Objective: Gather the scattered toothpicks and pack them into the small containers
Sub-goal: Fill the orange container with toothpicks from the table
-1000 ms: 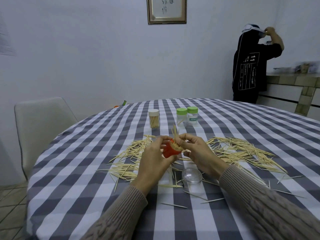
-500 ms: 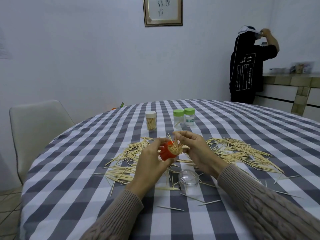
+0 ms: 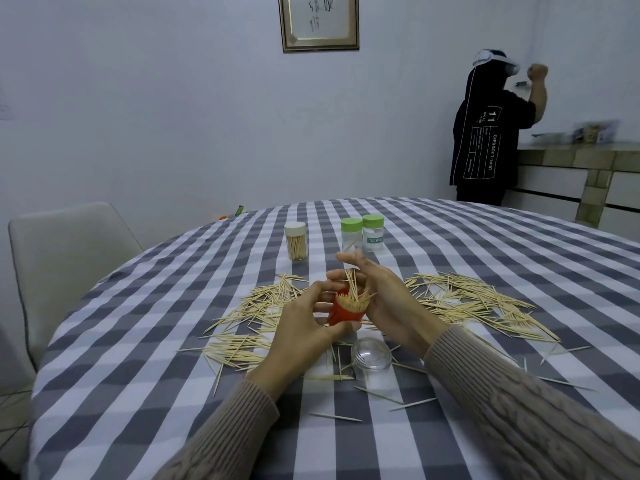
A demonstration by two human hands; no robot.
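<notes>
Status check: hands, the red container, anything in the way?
Left hand grips red container. Right hand feeds toothpicks in. Clear lid sits just below.

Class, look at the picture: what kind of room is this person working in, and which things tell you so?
Probably a home dining room: a round table under a checked tablecloth, a white dining chair pulled up beside it, and a framed picture on the plain wall.
</notes>
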